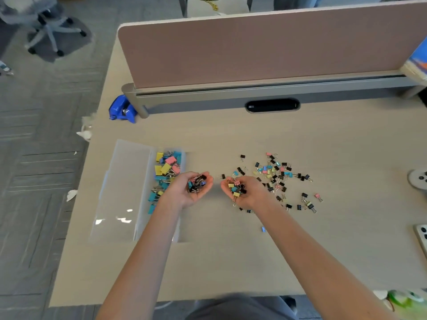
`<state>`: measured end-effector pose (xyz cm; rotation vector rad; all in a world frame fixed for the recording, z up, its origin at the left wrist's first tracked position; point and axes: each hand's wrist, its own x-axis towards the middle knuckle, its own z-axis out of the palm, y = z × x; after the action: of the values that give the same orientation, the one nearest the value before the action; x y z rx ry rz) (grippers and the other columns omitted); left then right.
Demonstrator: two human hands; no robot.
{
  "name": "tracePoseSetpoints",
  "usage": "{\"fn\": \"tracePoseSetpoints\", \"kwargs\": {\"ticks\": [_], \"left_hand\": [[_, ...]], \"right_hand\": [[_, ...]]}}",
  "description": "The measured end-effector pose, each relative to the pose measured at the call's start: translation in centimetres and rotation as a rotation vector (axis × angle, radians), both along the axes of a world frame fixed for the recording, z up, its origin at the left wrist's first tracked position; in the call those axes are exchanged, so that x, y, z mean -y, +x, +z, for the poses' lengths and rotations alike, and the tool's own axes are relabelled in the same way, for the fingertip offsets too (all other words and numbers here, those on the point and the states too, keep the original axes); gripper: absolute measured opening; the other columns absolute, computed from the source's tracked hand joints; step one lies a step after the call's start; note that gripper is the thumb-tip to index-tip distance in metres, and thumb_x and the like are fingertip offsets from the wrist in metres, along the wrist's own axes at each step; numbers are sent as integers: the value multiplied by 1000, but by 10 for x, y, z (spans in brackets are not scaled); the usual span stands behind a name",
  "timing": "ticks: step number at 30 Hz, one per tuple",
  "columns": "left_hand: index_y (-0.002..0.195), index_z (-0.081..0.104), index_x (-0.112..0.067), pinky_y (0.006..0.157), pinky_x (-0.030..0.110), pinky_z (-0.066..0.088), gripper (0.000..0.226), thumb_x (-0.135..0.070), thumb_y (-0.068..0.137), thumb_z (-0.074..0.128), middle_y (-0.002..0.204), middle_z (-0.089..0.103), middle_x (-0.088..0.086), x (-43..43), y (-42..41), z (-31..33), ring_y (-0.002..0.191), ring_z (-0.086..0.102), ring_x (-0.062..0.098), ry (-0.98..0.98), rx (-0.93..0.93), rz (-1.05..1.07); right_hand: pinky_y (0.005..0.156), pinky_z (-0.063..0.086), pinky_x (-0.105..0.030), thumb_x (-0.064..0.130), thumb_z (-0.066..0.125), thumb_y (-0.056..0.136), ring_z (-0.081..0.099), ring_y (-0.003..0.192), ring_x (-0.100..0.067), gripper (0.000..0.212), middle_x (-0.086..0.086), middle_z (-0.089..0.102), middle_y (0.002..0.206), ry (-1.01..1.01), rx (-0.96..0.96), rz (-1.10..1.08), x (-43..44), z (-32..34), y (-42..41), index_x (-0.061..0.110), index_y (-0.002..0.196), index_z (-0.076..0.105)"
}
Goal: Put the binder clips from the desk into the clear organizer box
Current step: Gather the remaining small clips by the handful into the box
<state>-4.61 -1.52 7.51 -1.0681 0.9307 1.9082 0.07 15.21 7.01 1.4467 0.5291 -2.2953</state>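
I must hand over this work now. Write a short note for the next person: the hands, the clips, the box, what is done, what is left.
Left hand: palm up, cupped round a handful of small clips, beside the box.
Right hand: palm up, cupped round a second handful.
The clear box lies open on the left of the desk.
Done: bigger coloured clips lie in its right part.
Left: empty both handfuls into the box, then gather the loose clips scattered to the right.
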Motion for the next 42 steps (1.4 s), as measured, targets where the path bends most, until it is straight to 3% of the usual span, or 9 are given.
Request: {"fn": "tracePoseSetpoints", "kwargs": {"ticks": [9,13,16,22,25,28,31,33,42], "left_hand": [[106,62,9,68,39,61,21,-2,89,58,98,68,25,101,1,20,82,70,31,-89,-102,-59],[105,63,11,75,40,59,22,-3,91,54,101,66,29,136,4,21,81,71,31,-100,-126,-54],[105,63,13,73,41,59,26,-6,95,48,98,68,27,157,7,19,77,72,31,-78,-123,-29],[96,64,14,76,42,58,28,-5,95,43,99,68,29,182,12,15,82,72,33,-82,-139,-32],[103,61,14,78,43,58,27,-5,95,43,105,66,30,190,16,14,94,68,34,-69,-138,-16],[100,62,13,78,44,57,27,-4,96,43,100,67,29,196,20,14,97,67,35,-61,-142,-9],[97,63,13,76,43,58,27,-4,96,43,92,69,28,202,23,12,82,71,33,-60,-143,1],[98,63,13,74,42,59,27,-4,96,43,90,69,28,205,25,11,77,72,32,-51,-142,12],[103,63,13,68,40,61,26,-3,95,45,101,67,29,213,35,7,80,72,33,-23,-161,47]], "right_hand": [[93,52,-42,1,40,95,63,86,-37,24,-27,61,85,35,-51,211,83,17,-9,-11,85,59],[69,58,-44,2,39,95,64,89,-43,23,-29,62,94,26,-37,308,113,19,-11,-12,92,58],[64,56,-47,0,36,94,64,95,-44,23,-30,61,102,36,-34,417,134,16,-10,-12,95,56],[51,56,-48,-2,44,94,67,54,-36,16,-20,60,83,153,-37,657,164,7,-5,0,105,55],[43,55,-45,0,44,95,66,50,-36,22,-22,59,81,198,-21,723,172,-2,-4,5,115,52],[44,56,-45,-3,41,95,68,57,-40,35,-24,60,85,258,-15,810,178,-8,-5,3,129,47],[50,55,-48,-4,37,95,66,91,-44,27,-24,59,91,308,-33,851,183,-8,-9,4,119,46],[55,55,-48,-3,36,96,66,84,-41,14,-23,59,89,323,-38,893,187,-5,-10,5,102,45],[60,56,-47,-1,39,95,64,72,-30,15,-19,60,81,433,-26,1116,204,-12,-14,-2,108,45]]}}
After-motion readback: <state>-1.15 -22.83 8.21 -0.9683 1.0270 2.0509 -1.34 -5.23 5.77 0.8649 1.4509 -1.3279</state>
